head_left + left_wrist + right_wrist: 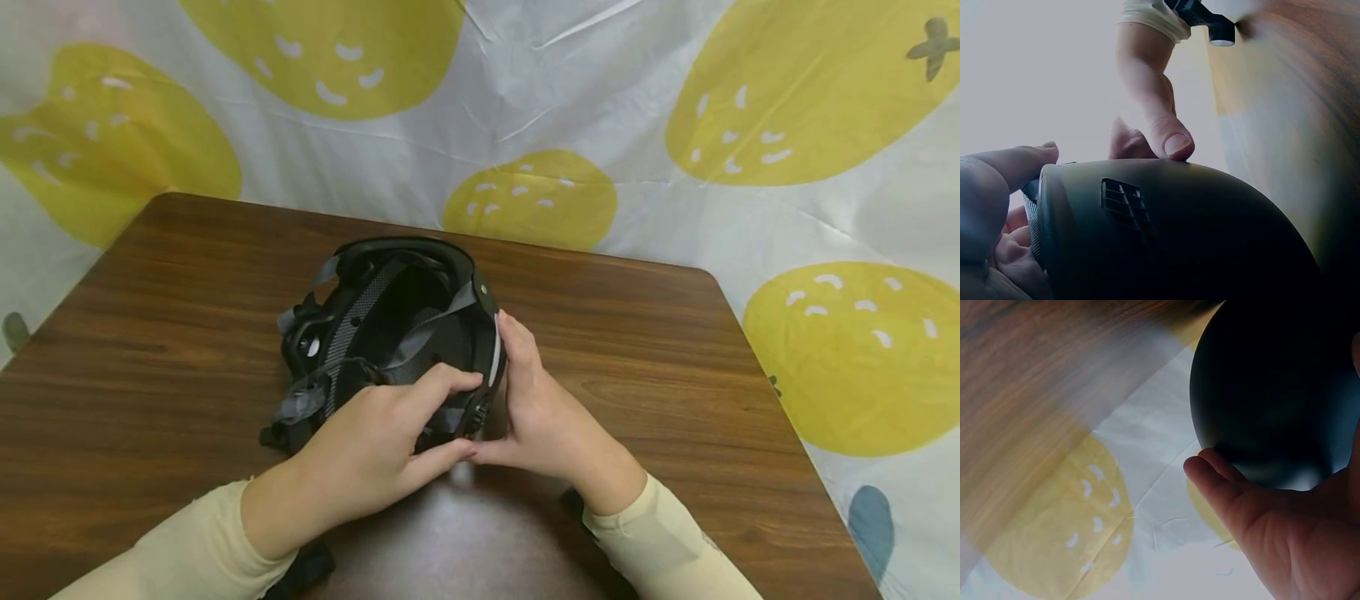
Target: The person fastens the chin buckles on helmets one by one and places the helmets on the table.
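Observation:
A black helmet (397, 325) lies on the table with its lined hollow and grey straps facing up. My left hand (367, 442) holds its near right rim, the index finger reaching over the edge and the thumb lower down. Against the outer shell on the right, my right hand (547, 408) grips the helmet between thumb and fingers, the two thumbs nearly meeting. The left wrist view shows the smooth shell (1210, 212) with a grid-like vent (1122, 197). In the right wrist view the fingers (1216, 487) touch the dark shell; part of the hand is cut off.
The brown wooden table (637, 350) reaches back to a white cloth (570, 75) printed with yellow shapes. Straps and buckles (292, 417) hang off the helmet's left side. A black strap-like piece (303, 571) shows by the left sleeve.

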Action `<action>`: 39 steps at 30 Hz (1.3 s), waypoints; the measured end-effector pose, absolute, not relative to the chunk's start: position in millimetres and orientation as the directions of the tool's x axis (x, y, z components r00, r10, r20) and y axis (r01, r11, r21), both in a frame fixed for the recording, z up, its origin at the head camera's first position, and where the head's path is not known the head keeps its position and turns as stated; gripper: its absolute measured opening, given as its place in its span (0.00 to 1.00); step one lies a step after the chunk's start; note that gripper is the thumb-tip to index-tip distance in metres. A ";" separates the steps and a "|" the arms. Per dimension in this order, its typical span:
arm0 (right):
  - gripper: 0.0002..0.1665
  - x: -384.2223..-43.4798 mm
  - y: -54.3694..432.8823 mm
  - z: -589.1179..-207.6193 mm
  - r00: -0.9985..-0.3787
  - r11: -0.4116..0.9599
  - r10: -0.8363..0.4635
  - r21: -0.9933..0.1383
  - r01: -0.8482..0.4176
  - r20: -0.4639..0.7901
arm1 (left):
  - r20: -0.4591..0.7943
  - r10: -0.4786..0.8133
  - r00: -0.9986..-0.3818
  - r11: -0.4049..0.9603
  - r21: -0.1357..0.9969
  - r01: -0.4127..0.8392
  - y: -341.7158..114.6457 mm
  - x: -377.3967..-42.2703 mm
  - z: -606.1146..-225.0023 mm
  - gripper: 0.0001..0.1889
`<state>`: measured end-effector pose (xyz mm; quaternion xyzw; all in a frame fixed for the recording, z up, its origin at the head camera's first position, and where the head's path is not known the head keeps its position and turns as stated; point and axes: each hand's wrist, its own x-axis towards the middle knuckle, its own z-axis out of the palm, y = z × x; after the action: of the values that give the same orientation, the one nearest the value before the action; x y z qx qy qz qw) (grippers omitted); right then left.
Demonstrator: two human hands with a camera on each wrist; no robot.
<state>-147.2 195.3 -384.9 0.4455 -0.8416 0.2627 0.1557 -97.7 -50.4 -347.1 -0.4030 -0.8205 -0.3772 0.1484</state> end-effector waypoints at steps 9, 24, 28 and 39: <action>0.90 -148.3 196.8 -387.2 -0.561 0.465 -0.676 -0.313 -0.828 0.477 | 0.554 0.554 -0.621 0.397 0.481 0.782 -49.0 -98.9 -350.7 0.30; 0.89 -147.2 195.2 -387.0 -0.559 0.433 -0.668 -0.355 -0.829 0.492 | 0.535 0.554 -0.637 0.413 0.488 0.769 -48.3 -97.7 -349.2 0.29; 0.89 -147.8 195.7 -387.1 -0.559 0.416 -0.673 -0.378 -0.827 0.484 | 0.537 0.552 -0.638 0.419 0.484 0.769 -47.0 -97.8 -350.8 0.29; 0.89 -149.4 198.1 -389.5 -0.556 0.398 -0.692 -0.400 -0.826 0.461 | 0.555 0.543 -0.630 0.444 0.447 0.776 -43.2 -97.3 -356.7 0.30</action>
<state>-149.4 198.1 -389.5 0.4579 -0.8285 0.3026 0.1108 -97.3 -43.2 -356.7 -0.3960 -0.8331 -0.3480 0.1676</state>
